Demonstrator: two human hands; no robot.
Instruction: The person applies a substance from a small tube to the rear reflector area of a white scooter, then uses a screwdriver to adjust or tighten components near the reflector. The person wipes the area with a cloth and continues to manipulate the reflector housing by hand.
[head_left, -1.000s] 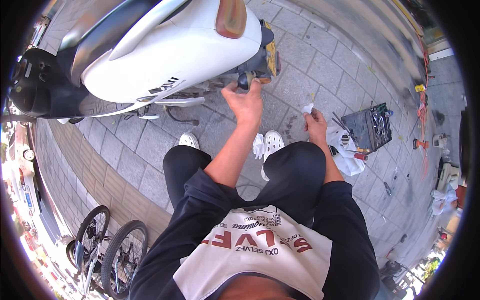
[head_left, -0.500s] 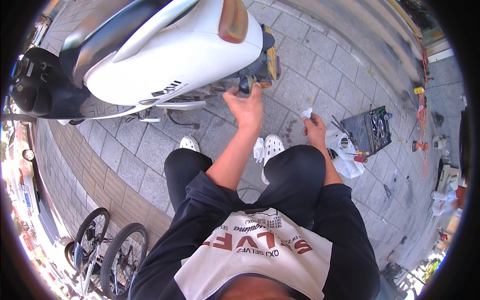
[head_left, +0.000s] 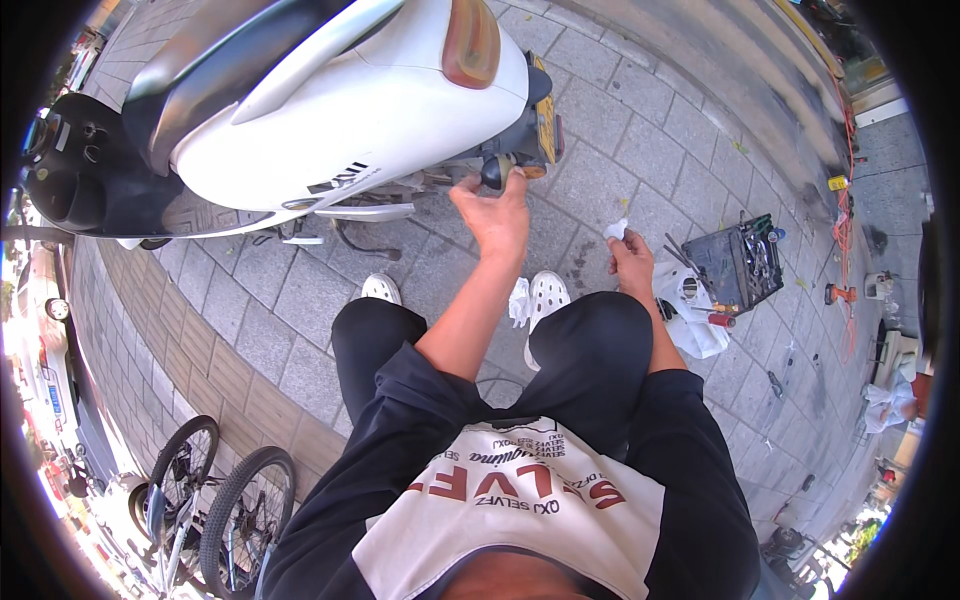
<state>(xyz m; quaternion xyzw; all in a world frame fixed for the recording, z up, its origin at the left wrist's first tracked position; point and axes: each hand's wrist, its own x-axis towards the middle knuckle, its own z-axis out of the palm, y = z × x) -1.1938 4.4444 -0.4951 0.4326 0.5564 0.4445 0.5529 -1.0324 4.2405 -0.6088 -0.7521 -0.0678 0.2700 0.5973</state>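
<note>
A white scooter (head_left: 350, 130) stands at the upper left, its red tail light (head_left: 471, 42) and yellow plate (head_left: 546, 128) toward the right. Low on its rear end sticks out a rounded black turn signal lamp (head_left: 493, 173) with an amber piece beside it. The fingers of my left hand (head_left: 496, 218) are closed around this lamp. My right hand (head_left: 632, 262), in front of my right knee, pinches a crumpled white tissue (head_left: 616, 229). Another crumpled tissue (head_left: 519, 302) lies by my right shoe (head_left: 547, 291).
An open black toolbox (head_left: 735, 262) full of tools lies right of my right hand. Next to it are a white plastic bag (head_left: 698, 333) and a red-handled screwdriver (head_left: 721, 320). An orange cord (head_left: 845, 225) runs along the right. Bicycles (head_left: 225, 510) stand at lower left.
Everything in view has shifted very slightly to the right. Both hands keep their holds, the left on the lamp and the right on the tissue.
</note>
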